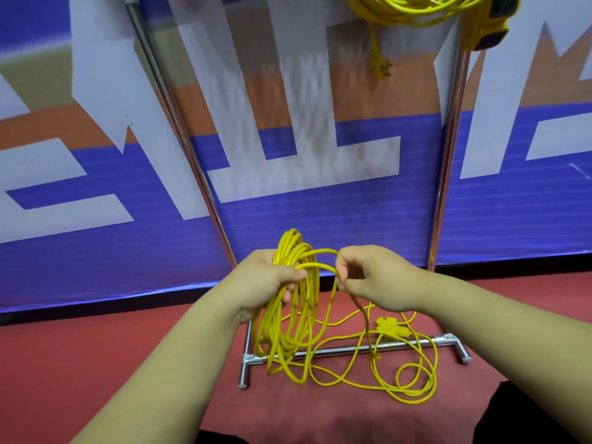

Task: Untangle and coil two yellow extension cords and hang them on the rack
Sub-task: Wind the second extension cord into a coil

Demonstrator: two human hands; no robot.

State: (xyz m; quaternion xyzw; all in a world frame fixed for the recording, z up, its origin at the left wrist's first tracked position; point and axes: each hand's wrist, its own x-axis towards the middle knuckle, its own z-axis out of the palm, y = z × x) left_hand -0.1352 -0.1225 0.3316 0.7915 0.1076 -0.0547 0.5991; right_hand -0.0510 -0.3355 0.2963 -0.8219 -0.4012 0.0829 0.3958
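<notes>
My left hand (266, 280) grips a bundle of loops of a yellow extension cord (296, 315); the loops hang down in front of the rack's base. My right hand (371, 277) pinches a strand of the same cord just right of the bundle. The loose remainder (413, 376) lies in curls on the red floor, with its yellow socket end (389, 326) near the base bar. A second yellow cord (416, 9) hangs coiled at the top of the metal rack (448, 155), its plug (379, 62) dangling.
The rack's chrome base bar (346, 349) and feet rest on the red floor (64, 363). Two chrome uprights rise in front of a blue, white and orange banner wall (96, 187). A dark shape (528, 411) sits at the bottom right.
</notes>
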